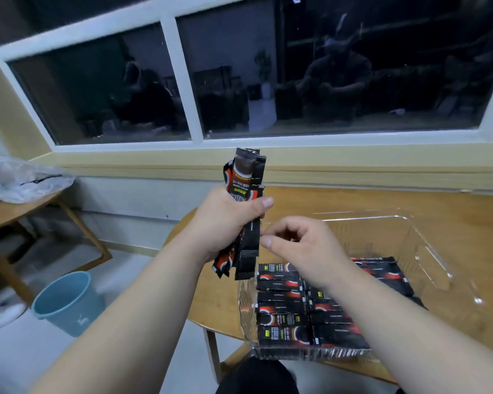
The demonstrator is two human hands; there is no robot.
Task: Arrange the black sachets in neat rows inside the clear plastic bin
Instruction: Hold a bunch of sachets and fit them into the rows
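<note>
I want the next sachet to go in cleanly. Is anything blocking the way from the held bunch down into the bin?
Nothing visible. The bunch of sachets in the left hand is above the open-topped bin, whose far part is bare.

Dark window [239, 75] above wooden tables [353, 203], pale floor [143, 268], blue bin [66, 302] below.

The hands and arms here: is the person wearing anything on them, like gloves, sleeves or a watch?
Nothing that shows. The left hand and right hand are bare, with no gloves or rings in view. Both forearms are uncovered up to the picture's lower edge: no sleeves, watch or bracelet. The visible nails are short and unpainted.
</note>
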